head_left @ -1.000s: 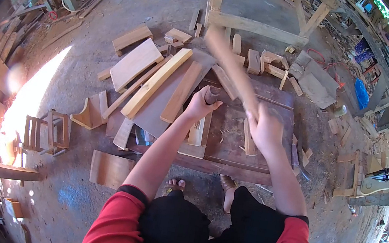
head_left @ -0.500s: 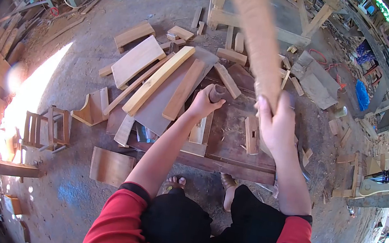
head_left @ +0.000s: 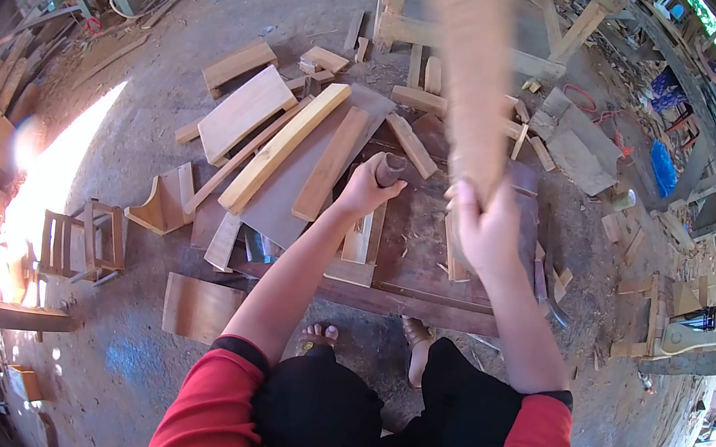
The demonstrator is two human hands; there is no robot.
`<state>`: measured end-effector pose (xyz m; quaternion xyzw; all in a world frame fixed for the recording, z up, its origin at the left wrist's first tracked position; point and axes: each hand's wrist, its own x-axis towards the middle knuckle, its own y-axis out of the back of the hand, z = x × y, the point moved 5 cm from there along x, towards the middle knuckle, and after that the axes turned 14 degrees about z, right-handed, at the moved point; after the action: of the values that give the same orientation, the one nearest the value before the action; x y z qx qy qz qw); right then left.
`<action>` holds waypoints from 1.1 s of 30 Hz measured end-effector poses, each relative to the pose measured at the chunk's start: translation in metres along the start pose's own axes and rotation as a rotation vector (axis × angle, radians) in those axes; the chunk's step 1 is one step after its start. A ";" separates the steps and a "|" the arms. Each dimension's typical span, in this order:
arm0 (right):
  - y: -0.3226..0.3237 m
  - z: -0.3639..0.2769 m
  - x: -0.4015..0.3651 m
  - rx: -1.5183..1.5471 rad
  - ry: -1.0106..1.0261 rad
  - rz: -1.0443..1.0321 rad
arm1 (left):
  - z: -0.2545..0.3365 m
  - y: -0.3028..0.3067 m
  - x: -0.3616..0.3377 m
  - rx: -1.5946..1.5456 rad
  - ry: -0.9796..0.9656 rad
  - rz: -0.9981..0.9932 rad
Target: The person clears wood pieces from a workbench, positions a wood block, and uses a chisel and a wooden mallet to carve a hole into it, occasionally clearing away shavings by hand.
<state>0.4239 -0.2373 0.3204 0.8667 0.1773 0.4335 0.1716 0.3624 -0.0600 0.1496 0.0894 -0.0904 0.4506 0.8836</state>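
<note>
My left hand (head_left: 363, 192) is closed around an upright round dark-wood chisel handle (head_left: 391, 170), whose end shows above the fist; the blade is hidden below. A thick wooden mallet (head_left: 476, 85), shaped like a long club and blurred by motion, is gripped low down by my right hand (head_left: 489, 235) and points up and away from me. Beneath both hands is a low dark wooden bench (head_left: 407, 262) with shavings on it. A pale wood piece (head_left: 357, 240) lies under my left forearm, and a short block (head_left: 455, 248) is partly behind the mallet hand.
Several boards, among them a long pale beam (head_left: 284, 149) and a wide plank (head_left: 247, 115), lie left of my hands. A small wooden chair frame (head_left: 84, 242) stands on the floor at left. Ahead is a wooden trestle (head_left: 470, 47). Scrap wood lines the right side.
My right hand and the mallet have shifted slightly left and toward me, with the mallet still raised. My left hand keeps its hold on the chisel. The whole view has moved a little.
</note>
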 end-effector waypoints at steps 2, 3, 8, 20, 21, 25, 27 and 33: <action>-0.026 0.016 -0.016 -0.398 0.036 -0.448 | -0.001 -0.002 0.002 -0.131 -0.140 0.016; -0.021 0.015 -0.008 -0.445 0.071 -0.468 | 0.002 -0.002 0.001 -0.129 -0.143 0.017; 0.012 0.002 0.016 -0.185 -0.114 -0.107 | 0.016 0.001 -0.004 0.080 -0.009 -0.001; 0.033 -0.007 0.029 0.078 -0.253 0.080 | 0.021 0.001 -0.002 0.070 -0.051 0.012; 0.028 -0.003 0.025 0.192 -0.248 0.148 | 0.022 0.001 -0.001 0.071 -0.046 0.001; -0.015 0.011 -0.012 -0.493 -0.132 -0.572 | 0.024 -0.001 -0.004 0.024 -0.068 0.038; -0.010 0.015 -0.008 -0.463 -0.130 -0.530 | 0.022 -0.004 -0.008 0.090 -0.067 -0.028; 0.012 0.029 0.008 -0.104 -0.361 -0.157 | 0.023 -0.001 -0.006 0.094 -0.059 -0.024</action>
<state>0.4540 -0.2479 0.3151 0.9039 0.1881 0.2649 0.2783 0.3583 -0.0711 0.1707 0.1451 -0.0940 0.4408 0.8808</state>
